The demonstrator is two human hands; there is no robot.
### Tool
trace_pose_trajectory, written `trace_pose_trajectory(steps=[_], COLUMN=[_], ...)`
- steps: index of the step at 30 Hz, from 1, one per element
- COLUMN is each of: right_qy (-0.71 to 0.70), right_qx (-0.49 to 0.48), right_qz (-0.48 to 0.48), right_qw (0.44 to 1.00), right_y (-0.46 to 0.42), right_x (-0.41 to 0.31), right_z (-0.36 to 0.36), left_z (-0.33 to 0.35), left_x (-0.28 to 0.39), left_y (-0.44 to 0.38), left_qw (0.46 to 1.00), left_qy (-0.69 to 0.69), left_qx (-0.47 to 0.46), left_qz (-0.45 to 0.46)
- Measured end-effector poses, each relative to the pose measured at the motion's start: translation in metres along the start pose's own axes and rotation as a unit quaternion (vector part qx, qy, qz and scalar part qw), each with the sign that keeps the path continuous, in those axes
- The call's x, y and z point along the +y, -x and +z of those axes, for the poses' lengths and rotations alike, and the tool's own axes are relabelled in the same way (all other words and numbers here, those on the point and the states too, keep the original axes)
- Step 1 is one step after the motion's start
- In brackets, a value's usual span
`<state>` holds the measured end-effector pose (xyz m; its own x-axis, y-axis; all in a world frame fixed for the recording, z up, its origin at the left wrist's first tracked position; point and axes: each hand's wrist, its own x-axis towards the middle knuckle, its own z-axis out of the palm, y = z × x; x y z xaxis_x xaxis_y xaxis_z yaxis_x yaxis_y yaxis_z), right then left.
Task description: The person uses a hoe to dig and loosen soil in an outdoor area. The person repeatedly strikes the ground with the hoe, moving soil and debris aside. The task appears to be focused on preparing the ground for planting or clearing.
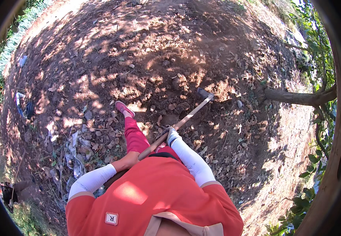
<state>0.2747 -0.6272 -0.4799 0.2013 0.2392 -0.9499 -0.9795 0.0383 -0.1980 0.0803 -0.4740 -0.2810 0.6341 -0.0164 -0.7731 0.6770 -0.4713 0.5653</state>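
Note:
A hoe with a long wooden handle slants across the front of my body. Its metal blade rests on loose brown soil, ahead and to the right. My left hand, bare below a white sleeve, is wrapped around the rear part of the handle near my waist. Farther along the handle, my right hand grips it; something grey covers part of that hand. Clods and dry leaves surround the blade.
A tree trunk rises at the right, with leafy branches beyond. Crumpled plastic sheeting lies among dry leaves at the left. My foot in a pink shoe stands on the soil. Green plants border the far left.

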Motion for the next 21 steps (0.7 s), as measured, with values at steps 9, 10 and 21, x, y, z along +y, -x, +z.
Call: trace_pose_trajectory(steps=[9, 10, 21], right_qy=[-0.154, -0.156, -0.012], right_qx=[0.12, 0.131, 0.149], right_qz=[-0.285, -0.332, -0.258], right_qw=[0.938, 0.921, 0.955], right_y=[0.047, 0.057, -0.011], right_x=[-0.101, -0.114, -0.113], right_z=[-0.006, -0.01, -0.021], left_z=[0.013, 0.014, -0.012], left_x=[0.043, 0.059, 0.091], left_y=[-0.077, -0.085, -0.13], left_qw=[0.983, 0.975, 0.971], left_qy=[0.059, 0.056, 0.207], left_qx=[0.078, 0.087, -0.122], left_qz=[0.154, 0.195, 0.002])
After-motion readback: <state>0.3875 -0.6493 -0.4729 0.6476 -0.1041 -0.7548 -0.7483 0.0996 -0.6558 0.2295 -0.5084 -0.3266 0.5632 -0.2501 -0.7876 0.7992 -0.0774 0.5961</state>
